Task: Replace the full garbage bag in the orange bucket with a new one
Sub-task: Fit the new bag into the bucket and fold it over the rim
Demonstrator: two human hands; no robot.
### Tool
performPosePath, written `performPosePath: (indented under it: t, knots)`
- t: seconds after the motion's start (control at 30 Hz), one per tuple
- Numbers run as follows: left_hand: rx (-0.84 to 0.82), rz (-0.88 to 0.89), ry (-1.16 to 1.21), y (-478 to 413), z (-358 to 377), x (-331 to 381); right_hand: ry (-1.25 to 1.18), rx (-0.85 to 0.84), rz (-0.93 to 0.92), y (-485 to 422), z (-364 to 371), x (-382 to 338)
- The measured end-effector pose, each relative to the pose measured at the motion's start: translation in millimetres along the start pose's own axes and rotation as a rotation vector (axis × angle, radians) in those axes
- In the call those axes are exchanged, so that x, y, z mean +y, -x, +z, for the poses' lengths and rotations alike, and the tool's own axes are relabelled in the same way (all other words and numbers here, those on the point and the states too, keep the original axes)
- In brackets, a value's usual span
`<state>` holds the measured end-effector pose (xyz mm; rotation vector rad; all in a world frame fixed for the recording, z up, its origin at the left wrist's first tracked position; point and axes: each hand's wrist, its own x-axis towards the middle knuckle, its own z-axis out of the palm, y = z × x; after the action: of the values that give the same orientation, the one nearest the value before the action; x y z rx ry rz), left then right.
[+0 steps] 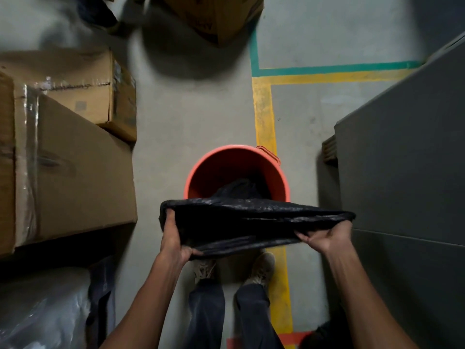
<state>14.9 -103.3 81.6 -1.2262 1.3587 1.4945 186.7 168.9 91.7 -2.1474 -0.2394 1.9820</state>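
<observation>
An orange bucket (236, 170) stands on the concrete floor in front of my feet. A black garbage bag (251, 222) is stretched wide open between my hands just above the bucket's near rim, and its lower part hangs down inside the bucket. My left hand (176, 241) grips the bag's left edge, fingers curled into the opening. At the bag's right edge, my right hand (327, 235) holds the plastic, with its thumb on the near lip.
Large cardboard boxes (70, 152) stand stacked on the left, another box (214, 16) at the top. A dark grey cabinet (402, 159) fills the right side. Yellow and green floor tape (264, 109) runs beside the bucket. A big blurred dark shape (191, 51) lies on the floor beyond the bucket.
</observation>
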Motion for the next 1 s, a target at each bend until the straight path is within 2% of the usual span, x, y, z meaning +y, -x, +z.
performPosePath:
  t: [0.17,0.3,0.4,0.57,0.73,0.9,1.0]
  knots:
    - [-0.061,0.035,-0.018,-47.1,-17.4,-8.0,-0.021,-0.108,-0.134,-23.1,1.6,7.2]
    - [-0.011,0.055,-0.012,-62.7,-9.3,-11.8,0.004,-0.169,-0.183,-45.4,4.3,12.1]
    - [0.051,0.077,0.075,-62.0,3.4,-11.6,-0.003,-0.167,-0.186,-60.9,7.0,17.3]
    - [0.169,0.119,0.067,-69.2,17.0,-12.1,-0.064,-0.156,-0.193,-87.9,4.0,24.8]
    - [0.147,0.139,0.036,-68.9,19.5,-8.2,-0.074,-0.193,-0.256,-90.0,3.3,33.9]
    - [0.271,0.076,-0.026,-59.7,25.9,-10.9,0.003,-0.072,-0.235,-103.1,1.1,43.9]
    - [0.242,0.005,0.053,-77.7,17.1,-19.5,0.064,-0.030,-0.185,-104.8,3.8,54.0]
